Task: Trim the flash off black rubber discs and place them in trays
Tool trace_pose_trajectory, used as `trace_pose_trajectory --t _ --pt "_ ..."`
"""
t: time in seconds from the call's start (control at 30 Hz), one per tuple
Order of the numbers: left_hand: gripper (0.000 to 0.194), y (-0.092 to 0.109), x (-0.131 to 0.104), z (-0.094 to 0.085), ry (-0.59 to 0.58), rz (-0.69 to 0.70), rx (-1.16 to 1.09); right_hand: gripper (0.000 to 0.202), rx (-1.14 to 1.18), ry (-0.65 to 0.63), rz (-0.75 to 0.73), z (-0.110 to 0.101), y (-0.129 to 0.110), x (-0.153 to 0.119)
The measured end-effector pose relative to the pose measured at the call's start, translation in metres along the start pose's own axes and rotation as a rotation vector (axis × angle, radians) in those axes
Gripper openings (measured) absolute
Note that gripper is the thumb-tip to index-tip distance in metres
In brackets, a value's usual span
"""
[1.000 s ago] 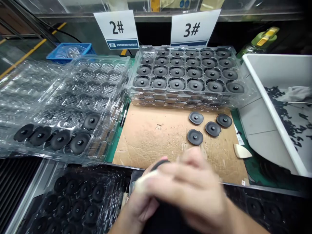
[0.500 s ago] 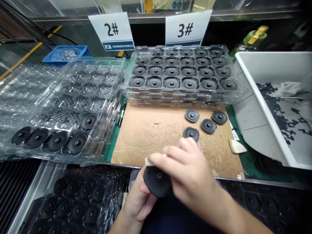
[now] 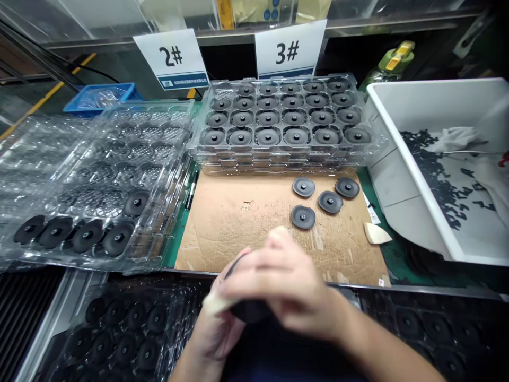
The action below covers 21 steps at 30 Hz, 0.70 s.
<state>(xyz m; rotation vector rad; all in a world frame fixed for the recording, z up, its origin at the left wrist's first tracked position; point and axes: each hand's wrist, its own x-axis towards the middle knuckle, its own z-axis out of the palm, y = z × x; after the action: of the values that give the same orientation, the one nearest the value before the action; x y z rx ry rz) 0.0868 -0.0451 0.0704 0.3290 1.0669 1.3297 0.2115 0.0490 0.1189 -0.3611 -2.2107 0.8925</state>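
Observation:
Below the cardboard's front edge, my left hand grips a round black disc, mostly covered by my fingers. My right hand reaches over the disc, its fingers closed on a small cream-coloured sponge pressed at the disc's left rim. Some motion blur softens the right hand. Beyond the hands, several loose black discs, each with a small central stud, lie on the cardboard sheet; the nearest disc is just above my right hand. A cream wedge rests at the cardboard's right edge.
A stacked clear tray full of black discs stands behind the cardboard. Left is another clear tray, partly filled. A white bin with black scraps stands right, near a green bottle. More disc trays sit below the bench.
My right hand has moved left and down across the disc, carrying the sponge along the rim. The disc has tilted and is now more hidden. The view has shifted slightly.

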Motion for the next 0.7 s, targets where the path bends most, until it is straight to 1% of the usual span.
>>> trace_pose_trajectory --t 0.07,0.1,0.17,0.2,0.27,0.3,0.33,0.37,0.43,0.5,0.53,0.57,0.63,0.67,0.7 --pt "0.052 0.003 0.001 0.001 -0.079 0.004 -0.067 0.032 -0.053 0.005 0.180 -0.010 0.008 -0.005" --pt "0.057 0.004 0.001 0.001 -0.116 0.006 -0.111 0.032 -0.078 0.023 0.245 -0.013 0.012 -0.009" --pt "0.062 0.006 0.002 0.002 -0.159 -0.002 -0.204 0.027 -0.055 0.111 0.318 -0.014 0.021 -0.021" --pt "0.063 0.007 0.003 0.002 -0.153 -0.011 -0.242 0.024 -0.027 0.166 0.371 -0.010 0.025 -0.029" --pt "0.060 0.008 0.004 0.002 -0.131 -0.047 -0.298 0.021 -0.010 0.258 0.534 0.003 0.036 -0.047" --pt "0.058 0.008 0.005 0.001 -0.125 -0.066 -0.322 0.022 -0.026 0.274 0.619 0.011 0.043 -0.057" --pt "0.056 0.009 0.005 0.001 -0.126 -0.078 -0.343 0.023 -0.047 0.261 0.681 0.019 0.049 -0.066" --pt "0.054 0.010 0.005 0.000 -0.133 -0.086 -0.362 0.023 -0.061 0.227 0.713 0.026 0.056 -0.074" --pt "0.053 0.011 0.005 -0.001 -0.145 -0.090 -0.388 0.022 -0.054 0.137 0.702 0.034 0.066 -0.086" --pt "0.052 0.011 0.004 -0.001 -0.149 -0.100 -0.401 0.020 -0.043 0.068 0.680 0.031 0.069 -0.087" --pt "0.053 0.011 0.004 0.000 -0.147 -0.107 -0.405 0.021 -0.043 0.056 0.676 0.027 0.066 -0.083" --pt "0.053 0.011 0.004 0.002 -0.141 -0.112 -0.406 0.021 -0.048 0.061 0.678 0.020 0.061 -0.076" --pt "0.052 0.010 0.004 0.005 -0.118 -0.105 -0.406 0.023 -0.054 0.117 0.672 0.007 0.041 -0.057" --pt "0.050 0.009 0.004 0.006 -0.102 -0.093 -0.404 0.025 -0.048 0.145 0.649 0.002 0.029 -0.046" --pt "0.048 0.008 0.004 0.007 -0.091 -0.083 -0.402 0.027 -0.025 0.172 0.595 -0.003 0.015 -0.035"
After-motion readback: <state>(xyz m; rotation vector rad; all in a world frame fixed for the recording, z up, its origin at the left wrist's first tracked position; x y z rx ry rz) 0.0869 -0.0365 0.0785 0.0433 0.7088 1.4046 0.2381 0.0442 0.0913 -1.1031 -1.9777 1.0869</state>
